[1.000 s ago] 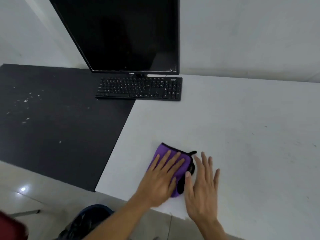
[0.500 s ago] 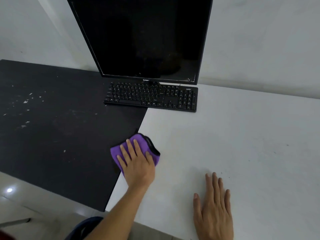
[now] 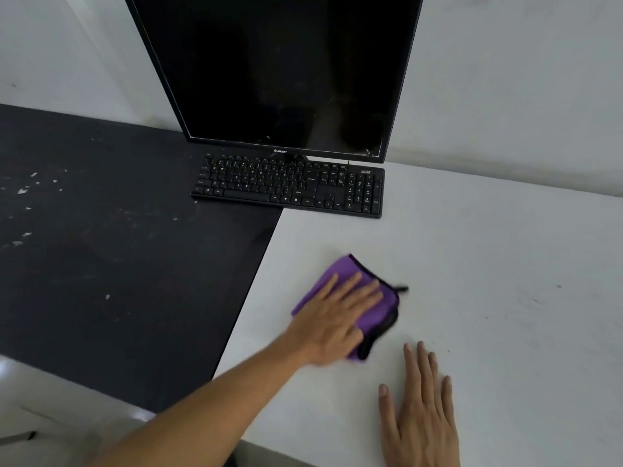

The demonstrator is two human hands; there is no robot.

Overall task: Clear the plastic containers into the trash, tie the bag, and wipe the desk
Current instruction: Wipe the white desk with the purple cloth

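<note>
At the far left lay the dark bench [image 3: 118,247], its top scuffed and dotted with pale flecks [image 3: 23,190] toward its left edge. Its right edge met the white bench [image 3: 499,271] along a straight seam running from back to front.

Across the back end of that seam sat a black keyboard [image 3: 290,187], its left part on the dark top and its right part on the white one. Just behind it stood a monitor [image 3: 279,72] with a black, unlit screen, close to the wall.

On the white bench, a little to the right of the seam and nearer the front edge than the keyboard, lay a folded purple cloth [image 3: 342,269] with a black trim. The left hand [image 3: 337,318] rested palm down on top of it, fingers straight and slightly spread, pressing the cloth flat to the surface rather than gripping it. Hand and cloth were both smeared by blur, so the fingertips were not sharp.

To the right and closer to the front edge, the right hand [image 3: 421,409] lay flat on the bare white top, fingers extended and a little apart, holding nothing. It was near the cloth but not touching it.
</note>
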